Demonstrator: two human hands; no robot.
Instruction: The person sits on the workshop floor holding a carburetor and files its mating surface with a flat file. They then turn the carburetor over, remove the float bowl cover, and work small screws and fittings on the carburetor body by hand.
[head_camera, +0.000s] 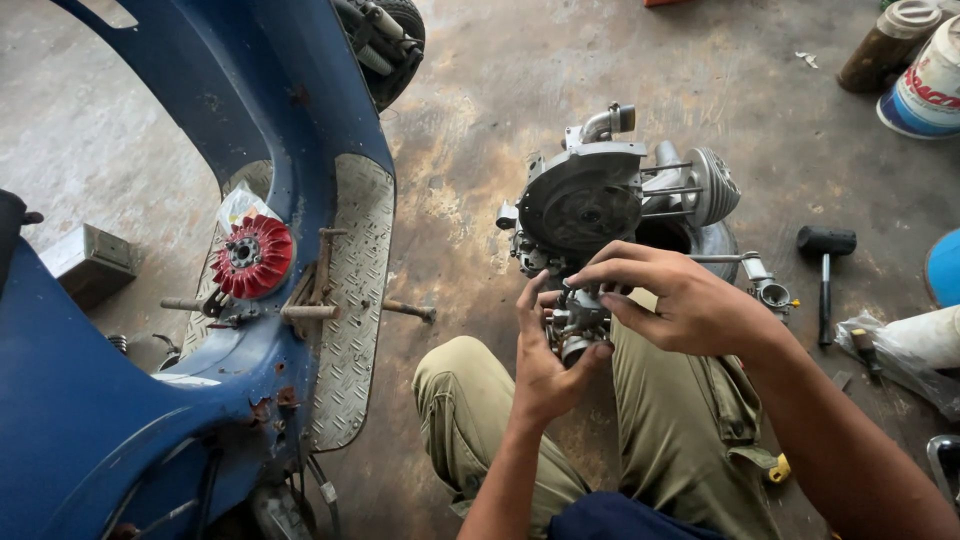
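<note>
The work looks mid-way: a small metal carburetor (576, 322) is being handled over the person's knees, just in front of the scooter engine (610, 200) on the floor. The left hand (545, 360) cups it, fingers curled closed; the right hand (680, 300) pinches its top (fingertips nearly shut). Any next move would need a steady grip.

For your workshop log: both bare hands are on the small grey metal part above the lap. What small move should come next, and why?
Probably a slight turn of the small grey metal part by the left hand. That hand cups it from below, while the right hand has its fingertips on top, covering what they work on.
</note>
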